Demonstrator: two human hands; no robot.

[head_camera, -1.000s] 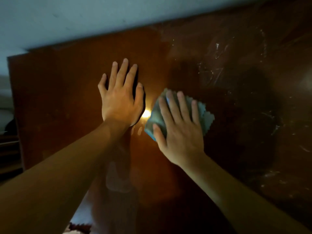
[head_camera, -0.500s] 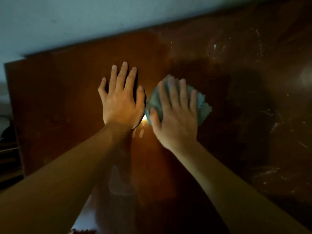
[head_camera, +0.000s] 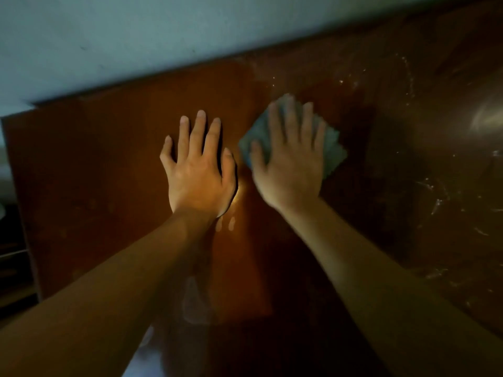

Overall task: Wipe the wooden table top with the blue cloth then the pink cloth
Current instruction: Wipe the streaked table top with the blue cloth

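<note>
While right hand [head_camera: 290,161] presses blue cloth [head_camera: 333,148] flat-fingered, left hand [head_camera: 200,170] braces open beside; overlap strokes toward smears right of it.

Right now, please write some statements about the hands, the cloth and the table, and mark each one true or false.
1. The right hand presses flat on the blue cloth. True.
2. The left hand grips a pink cloth. False: it rests bare on the wooden table top; no pink cloth shows.
3. White streaks mark the table's right part. True.
4. The blue cloth lies left of the left hand. False: it lies to its right.
</note>
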